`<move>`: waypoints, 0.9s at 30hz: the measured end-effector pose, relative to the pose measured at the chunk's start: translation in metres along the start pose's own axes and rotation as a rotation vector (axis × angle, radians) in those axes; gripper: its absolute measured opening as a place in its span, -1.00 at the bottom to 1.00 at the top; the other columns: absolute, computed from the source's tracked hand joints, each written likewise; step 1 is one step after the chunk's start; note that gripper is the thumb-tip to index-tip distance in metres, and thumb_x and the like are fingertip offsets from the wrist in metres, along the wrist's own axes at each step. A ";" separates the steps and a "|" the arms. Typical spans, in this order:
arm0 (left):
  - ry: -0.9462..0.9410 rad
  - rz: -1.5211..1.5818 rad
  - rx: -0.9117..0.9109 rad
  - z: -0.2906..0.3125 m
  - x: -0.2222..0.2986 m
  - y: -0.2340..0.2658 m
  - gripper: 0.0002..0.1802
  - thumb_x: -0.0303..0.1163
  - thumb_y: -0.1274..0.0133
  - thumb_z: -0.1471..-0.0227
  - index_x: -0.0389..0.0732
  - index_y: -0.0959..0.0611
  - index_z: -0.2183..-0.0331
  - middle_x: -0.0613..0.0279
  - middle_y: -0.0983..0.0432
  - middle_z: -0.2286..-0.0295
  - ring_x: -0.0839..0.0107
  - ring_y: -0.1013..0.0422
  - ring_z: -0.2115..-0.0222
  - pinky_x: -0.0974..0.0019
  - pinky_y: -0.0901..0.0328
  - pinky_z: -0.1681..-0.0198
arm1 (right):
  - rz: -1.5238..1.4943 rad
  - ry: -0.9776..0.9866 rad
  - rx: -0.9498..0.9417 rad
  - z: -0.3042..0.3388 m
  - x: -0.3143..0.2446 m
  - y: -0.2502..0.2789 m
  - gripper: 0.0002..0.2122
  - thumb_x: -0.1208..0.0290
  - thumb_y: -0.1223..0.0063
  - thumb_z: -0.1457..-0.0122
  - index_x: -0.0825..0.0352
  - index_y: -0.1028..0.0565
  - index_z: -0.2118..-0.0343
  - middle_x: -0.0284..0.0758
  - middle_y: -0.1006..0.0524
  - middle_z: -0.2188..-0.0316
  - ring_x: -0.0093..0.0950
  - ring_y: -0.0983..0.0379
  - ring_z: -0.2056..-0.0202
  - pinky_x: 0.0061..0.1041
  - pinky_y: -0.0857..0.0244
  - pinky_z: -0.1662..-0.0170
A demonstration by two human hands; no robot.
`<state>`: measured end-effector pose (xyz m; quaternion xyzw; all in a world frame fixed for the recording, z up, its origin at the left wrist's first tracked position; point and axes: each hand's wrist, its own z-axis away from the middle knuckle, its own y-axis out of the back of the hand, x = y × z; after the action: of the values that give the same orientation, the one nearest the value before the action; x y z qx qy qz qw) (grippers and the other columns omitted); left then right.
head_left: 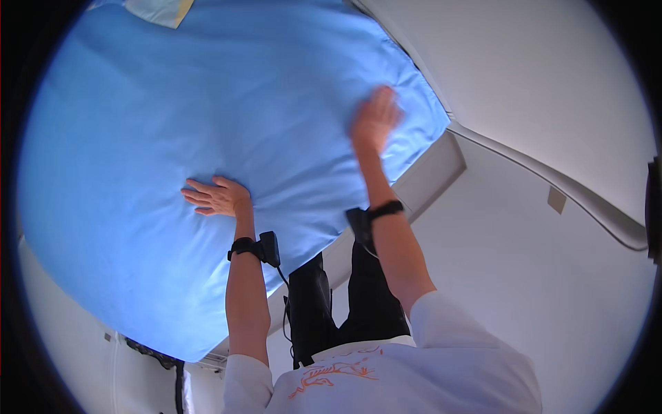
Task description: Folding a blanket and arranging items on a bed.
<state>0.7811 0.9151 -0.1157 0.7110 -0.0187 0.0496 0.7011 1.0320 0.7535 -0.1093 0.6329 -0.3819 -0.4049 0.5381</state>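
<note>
A light blue sheet [138, 152] is spread over a bed in front of me, with soft wrinkles fanning around my hands. My left hand [216, 198] lies flat on it near the middle, fingers spread and holding nothing. Further right and farther away, my right hand [376, 119] is over the sheet near its right edge. Motion smears its fingers, so I cannot tell whether they grip the fabric.
A white wall [552, 76] runs along the bed's right side. Below the sheet's near right edge shows the pale bed frame [434, 169]. A pale yellow-and-blue cloth [162, 10] lies at the far left. A dark item [148, 353] hangs at the lower left.
</note>
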 end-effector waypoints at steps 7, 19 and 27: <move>0.000 0.002 0.010 0.007 0.002 0.000 -0.32 -0.06 0.43 -0.12 -0.11 0.05 -0.21 0.00 0.32 -0.23 0.09 0.31 -0.24 -0.16 0.38 -0.18 | 0.011 0.067 -0.130 0.064 0.026 0.036 -0.54 0.46 0.16 -0.04 0.26 -0.27 -0.09 -0.14 -0.17 -0.15 -0.21 0.03 -0.21 -0.13 0.11 -0.18; 0.015 -0.029 0.053 0.002 -0.001 -0.005 -0.32 0.03 0.52 -0.13 -0.13 0.01 -0.19 -0.05 0.28 -0.21 0.08 0.29 -0.24 -0.17 0.33 -0.17 | -0.572 0.053 0.013 0.024 -0.133 0.021 -0.64 0.42 -0.22 0.18 0.24 -0.46 0.23 -0.33 -0.31 0.30 -0.34 -0.23 0.28 -0.32 -0.09 0.22; -0.006 -0.044 0.065 0.001 -0.004 -0.008 -0.34 -0.04 0.43 -0.12 -0.14 0.01 -0.18 -0.07 0.25 -0.21 0.08 0.28 -0.23 -0.17 0.32 -0.17 | -0.597 0.043 0.118 0.024 -0.138 0.007 -0.90 0.50 -0.21 0.14 0.25 -0.50 0.52 -0.41 -0.37 0.47 -0.37 -0.25 0.38 -0.38 -0.09 0.27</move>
<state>0.7775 0.9140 -0.1243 0.7338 -0.0035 0.0329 0.6785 0.9571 0.8700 -0.0906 0.7557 -0.1906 -0.5089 0.3655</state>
